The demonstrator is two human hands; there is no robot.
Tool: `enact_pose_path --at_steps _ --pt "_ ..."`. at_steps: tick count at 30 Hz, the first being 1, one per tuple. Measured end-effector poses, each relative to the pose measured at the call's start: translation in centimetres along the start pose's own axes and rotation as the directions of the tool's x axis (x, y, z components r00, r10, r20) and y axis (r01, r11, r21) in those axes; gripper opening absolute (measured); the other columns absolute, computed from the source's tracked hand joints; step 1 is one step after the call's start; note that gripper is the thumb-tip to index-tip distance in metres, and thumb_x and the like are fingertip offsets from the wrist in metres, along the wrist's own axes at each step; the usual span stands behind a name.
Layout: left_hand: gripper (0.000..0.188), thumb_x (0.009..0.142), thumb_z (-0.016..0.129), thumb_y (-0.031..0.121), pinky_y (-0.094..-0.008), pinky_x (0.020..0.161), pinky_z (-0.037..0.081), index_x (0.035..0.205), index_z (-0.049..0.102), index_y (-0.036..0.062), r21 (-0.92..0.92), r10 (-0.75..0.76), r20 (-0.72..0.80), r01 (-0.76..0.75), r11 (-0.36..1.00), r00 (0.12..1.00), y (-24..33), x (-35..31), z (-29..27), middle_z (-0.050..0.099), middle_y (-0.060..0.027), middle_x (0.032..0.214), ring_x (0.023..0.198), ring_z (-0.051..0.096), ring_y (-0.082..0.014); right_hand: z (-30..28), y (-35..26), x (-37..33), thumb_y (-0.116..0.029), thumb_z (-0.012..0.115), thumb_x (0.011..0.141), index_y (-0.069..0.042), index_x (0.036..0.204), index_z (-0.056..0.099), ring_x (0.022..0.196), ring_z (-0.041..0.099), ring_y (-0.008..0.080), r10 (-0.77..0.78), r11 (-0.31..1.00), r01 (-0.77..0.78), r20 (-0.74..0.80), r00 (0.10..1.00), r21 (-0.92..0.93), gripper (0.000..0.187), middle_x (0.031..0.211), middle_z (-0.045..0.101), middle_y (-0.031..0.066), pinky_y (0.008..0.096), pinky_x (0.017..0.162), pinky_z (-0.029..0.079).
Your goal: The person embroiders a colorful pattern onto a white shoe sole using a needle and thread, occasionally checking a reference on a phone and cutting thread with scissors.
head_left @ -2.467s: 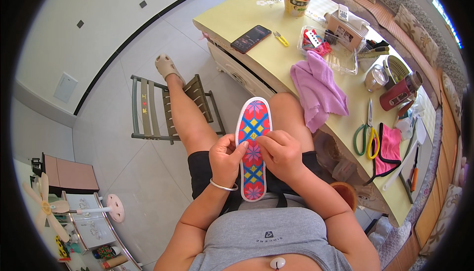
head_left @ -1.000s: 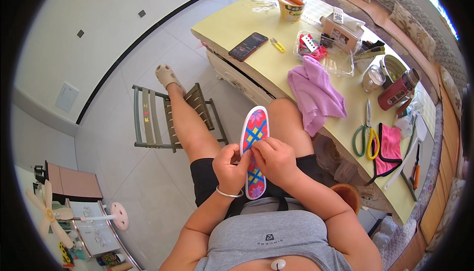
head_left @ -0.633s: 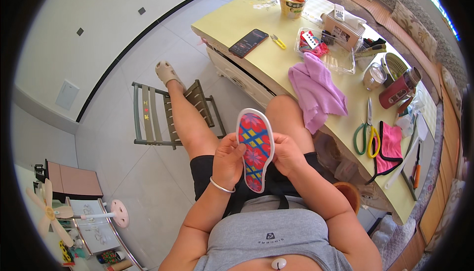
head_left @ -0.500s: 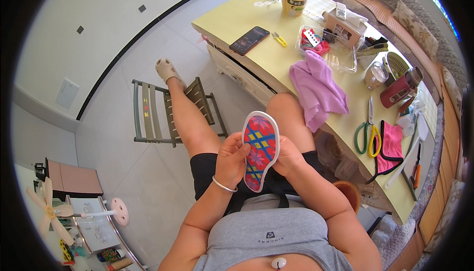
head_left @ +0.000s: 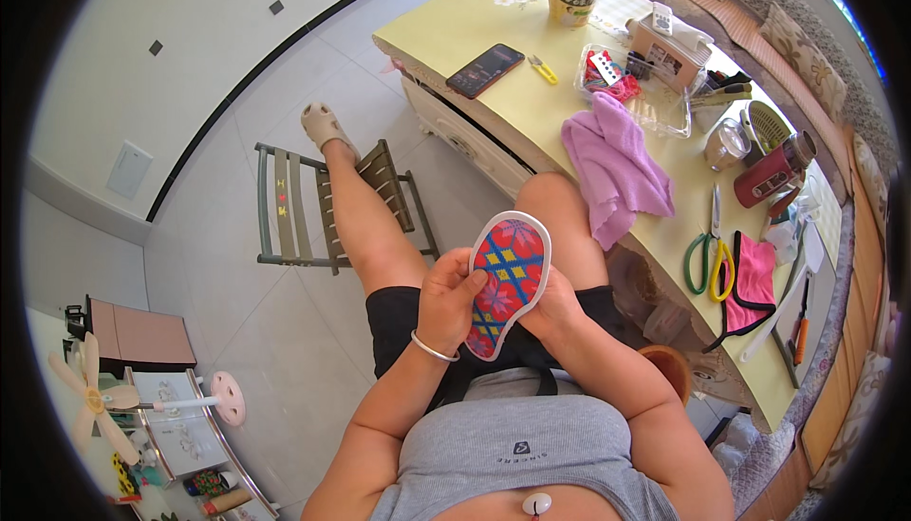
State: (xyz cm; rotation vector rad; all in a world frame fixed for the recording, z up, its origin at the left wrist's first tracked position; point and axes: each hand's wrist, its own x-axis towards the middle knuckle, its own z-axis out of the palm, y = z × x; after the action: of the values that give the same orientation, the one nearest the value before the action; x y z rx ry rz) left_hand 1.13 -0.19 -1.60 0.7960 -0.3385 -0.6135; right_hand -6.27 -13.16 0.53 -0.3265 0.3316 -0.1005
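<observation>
Over my lap I hold an embroidered shoe insole (head_left: 512, 272), patterned in red, blue and yellow with a white rim. My left hand (head_left: 450, 295) grips its left edge, the thumb lying on the patterned face. On the opposite side my right hand (head_left: 553, 307) clasps the lower right edge, its fingers mostly hidden behind the insole. A white bangle (head_left: 435, 346) circles my left wrist. To the right of my hands a lilac towel (head_left: 619, 165) hangs over the table's edge.
Along the yellow table (head_left: 436, 35) are a phone (head_left: 485, 70), yellow thread snips (head_left: 543, 69), a plastic box (head_left: 655, 108) with red thread, scissors (head_left: 714, 246), pink cloth (head_left: 752, 279) and a dark red flask (head_left: 773, 172). My leg rests across a folding stool (head_left: 365, 203). A fan (head_left: 95, 398) stands lower left.
The insole has tilted, its upper end leaning further to the right. My right hand has shifted slightly right and down with it; both hands keep their hold.
</observation>
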Motion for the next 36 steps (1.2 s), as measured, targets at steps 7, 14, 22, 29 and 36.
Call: enact_pose_path --at_steps 7,14,22,29,36 --pt "0.023 0.090 0.061 -0.004 -0.0283 0.087 0.051 0.112 0.060 -0.0006 -0.055 -0.004 0.000 0.004 0.999 1.000 -0.4 -0.2 0.3 0.069 -0.0085 0.100 0.091 0.065 -0.0143 -0.6 -0.3 0.4 -0.016 0.050 0.098 0.002 0.106 0.061 0.095 0.066 0.0216 -0.069 0.989 0.065 -0.028 0.997 -0.132 0.023 0.107 0.066 0.0155 0.0348 0.084 0.056" --pt "0.016 0.090 0.061 -0.003 -0.0274 0.085 0.052 0.107 0.060 -0.0019 -0.089 -0.115 -0.059 0.110 0.990 0.992 0.1 -0.2 1.0 0.069 -0.0092 0.099 0.090 0.065 -0.0142 0.2 -1.2 0.5 -0.016 0.051 0.099 -0.002 0.102 0.058 0.087 0.065 0.0154 -0.055 0.998 0.055 -0.074 0.996 -0.010 0.016 0.097 0.066 0.0090 0.0308 0.079 0.056" --pt "0.014 0.092 0.061 0.004 -0.0299 0.088 0.053 0.106 0.061 -0.0001 -0.152 -0.204 -0.059 0.193 0.969 0.977 0.1 -0.1 0.4 0.068 -0.0096 0.104 0.094 0.066 -0.0162 -1.2 -2.1 1.1 -0.011 0.054 0.098 -0.002 0.099 0.056 0.055 0.038 0.0049 -0.027 0.999 0.028 0.071 0.997 -0.016 0.009 0.072 0.052 0.0004 0.0190 0.050 0.036" --pt "0.022 0.095 0.057 0.014 -0.0257 0.061 0.040 0.113 0.059 -0.0002 -0.314 -0.378 -0.019 0.353 0.881 0.926 0.0 0.2 0.0 0.059 -0.0058 0.086 0.069 0.048 -0.0136 -1.5 -1.9 0.8 -0.009 0.054 0.097 -0.003 0.099 0.056 0.055 0.037 0.0046 0.069 0.998 -0.070 0.266 0.962 -0.006 0.006 0.083 0.055 0.0035 0.0184 0.051 0.032" --pt "0.026 0.094 0.055 0.013 -0.0252 0.062 0.039 0.115 0.057 -0.0019 -0.599 -0.420 0.175 0.435 0.672 0.890 -0.1 0.1 -0.2 0.052 -0.0070 0.083 0.071 0.042 -0.0146 -0.4 -1.6 0.0 0.000 0.055 0.094 0.001 0.099 0.058 0.065 0.056 0.0096 -0.228 0.755 0.316 0.222 0.948 -0.575 0.006 0.089 0.058 0.0074 0.0216 0.056 0.045"
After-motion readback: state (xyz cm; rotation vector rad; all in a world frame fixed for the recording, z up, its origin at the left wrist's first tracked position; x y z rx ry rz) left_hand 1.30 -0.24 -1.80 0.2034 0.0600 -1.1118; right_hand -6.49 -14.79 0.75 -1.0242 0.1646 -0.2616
